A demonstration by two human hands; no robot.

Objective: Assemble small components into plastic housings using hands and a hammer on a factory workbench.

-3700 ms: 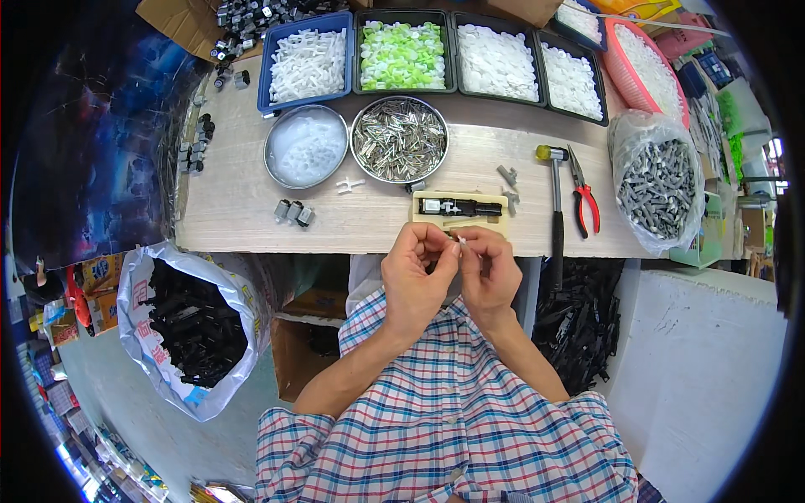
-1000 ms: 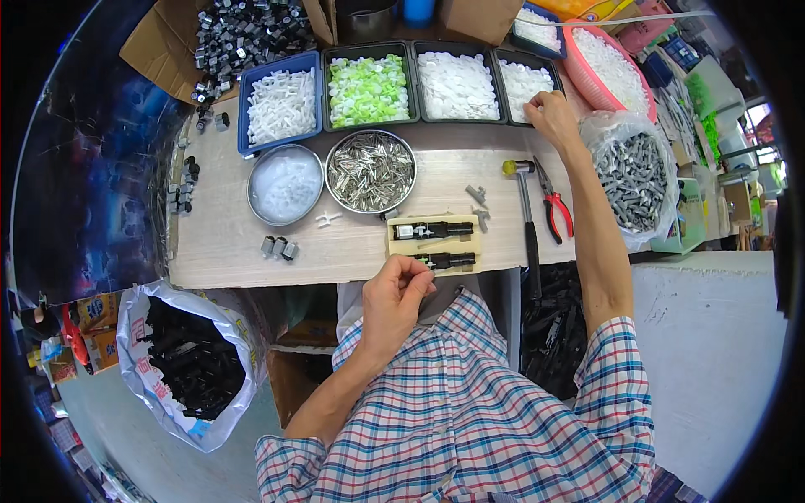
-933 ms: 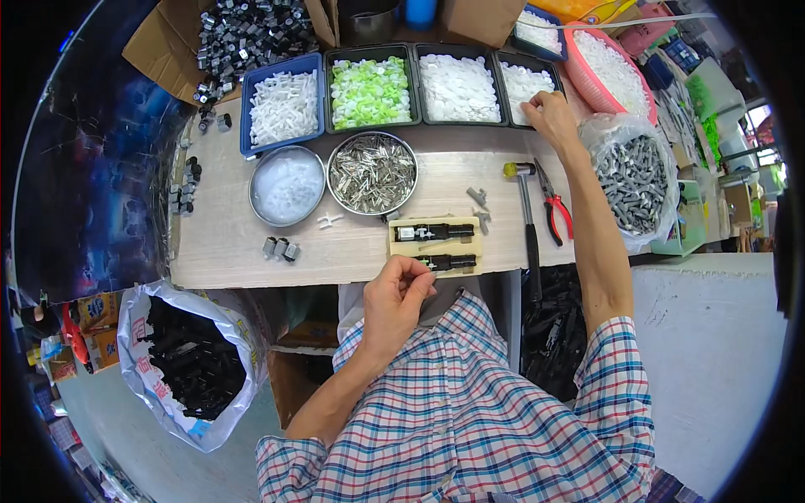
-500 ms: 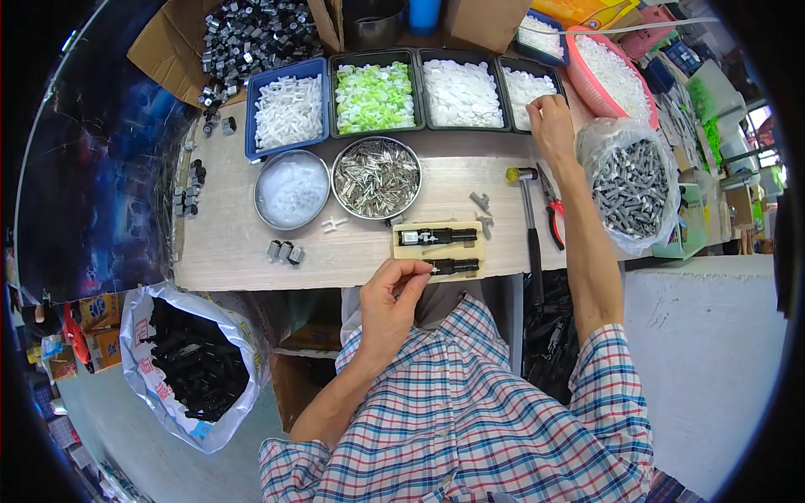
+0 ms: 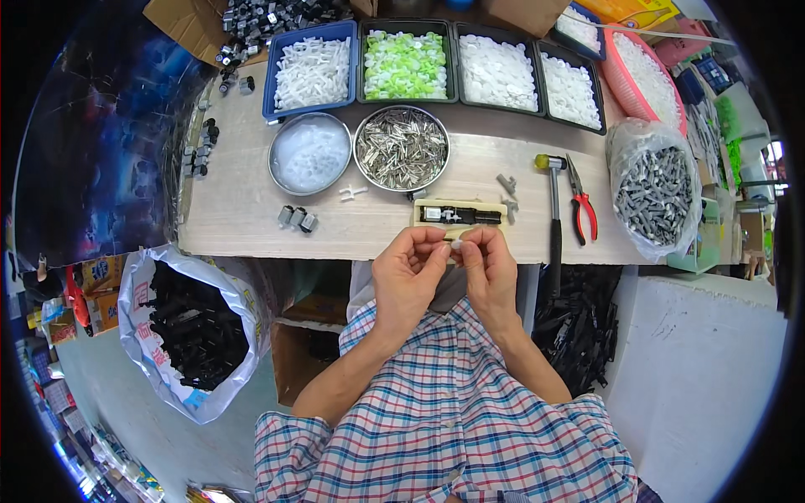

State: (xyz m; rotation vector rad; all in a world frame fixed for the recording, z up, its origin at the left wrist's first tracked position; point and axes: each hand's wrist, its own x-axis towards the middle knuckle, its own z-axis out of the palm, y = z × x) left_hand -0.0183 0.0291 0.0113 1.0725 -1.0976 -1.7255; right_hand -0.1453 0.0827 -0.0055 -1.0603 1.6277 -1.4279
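Observation:
My left hand (image 5: 409, 277) and my right hand (image 5: 489, 270) meet just in front of the wooden table's (image 5: 243, 218) near edge. Their fingertips pinch a small white part (image 5: 455, 245) between them. Just beyond the hands a pale wooden jig (image 5: 459, 215) lies on the table with a black part in its slot. Behind it stands a round metal bowl of silver metal pieces (image 5: 402, 148), and left of that a metal bowl of clear white bits (image 5: 309, 154).
Trays of white (image 5: 312, 69), green (image 5: 407, 65) and white parts (image 5: 496, 70) line the back. A hammer (image 5: 553, 205), red pliers (image 5: 581, 207) and a bag of grey parts (image 5: 654, 197) lie right. A bag of black parts (image 5: 189, 325) sits at lower left.
My right hand came back from the far right trays to the table's near edge and met my left hand. Both now pinch a small white part.

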